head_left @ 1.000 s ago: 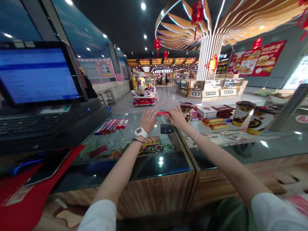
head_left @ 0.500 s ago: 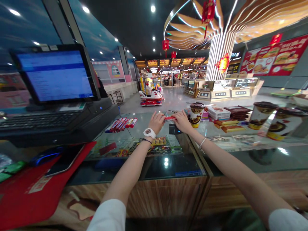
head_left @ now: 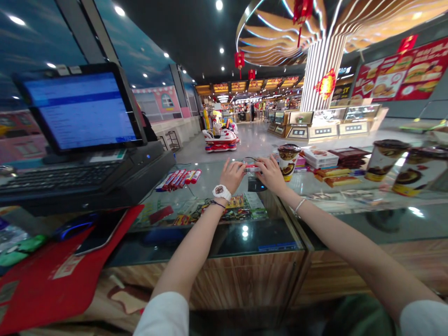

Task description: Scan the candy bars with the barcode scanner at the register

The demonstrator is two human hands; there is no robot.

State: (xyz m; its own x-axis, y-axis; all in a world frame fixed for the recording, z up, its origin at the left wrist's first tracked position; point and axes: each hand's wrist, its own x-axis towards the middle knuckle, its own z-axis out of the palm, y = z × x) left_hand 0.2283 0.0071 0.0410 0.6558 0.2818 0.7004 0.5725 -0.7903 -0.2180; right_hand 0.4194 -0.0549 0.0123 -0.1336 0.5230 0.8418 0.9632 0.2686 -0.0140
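Both hands reach over the glass counter and pinch a small red-and-white packet [head_left: 251, 167] from its two ends. My left hand [head_left: 232, 176], with a white watch on its wrist, grips the left end. At the right end are the closed fingers of my right hand [head_left: 272, 174], which has a bracelet on the wrist. The packet's exact kind is too small to tell. Just below it sits a small black device [head_left: 256, 184] with a blue light. Several red-and-blue wrapped sticks [head_left: 179, 180] lie in a row left of my hands. A lidded paper cup [head_left: 289, 164] stands right beside my right hand.
A monitor [head_left: 82, 109] and black keyboard [head_left: 52, 179] are at the left, above a phone [head_left: 101, 233] on a red mat [head_left: 80, 284]. Boxes [head_left: 320, 158], yellow-wrapped bars [head_left: 336, 177] and two more cups [head_left: 387, 161] stand at the right. Goods show under the glass.
The packet shows more white now, where red faced me before. My hands stay on its ends, and the view has shifted slightly.
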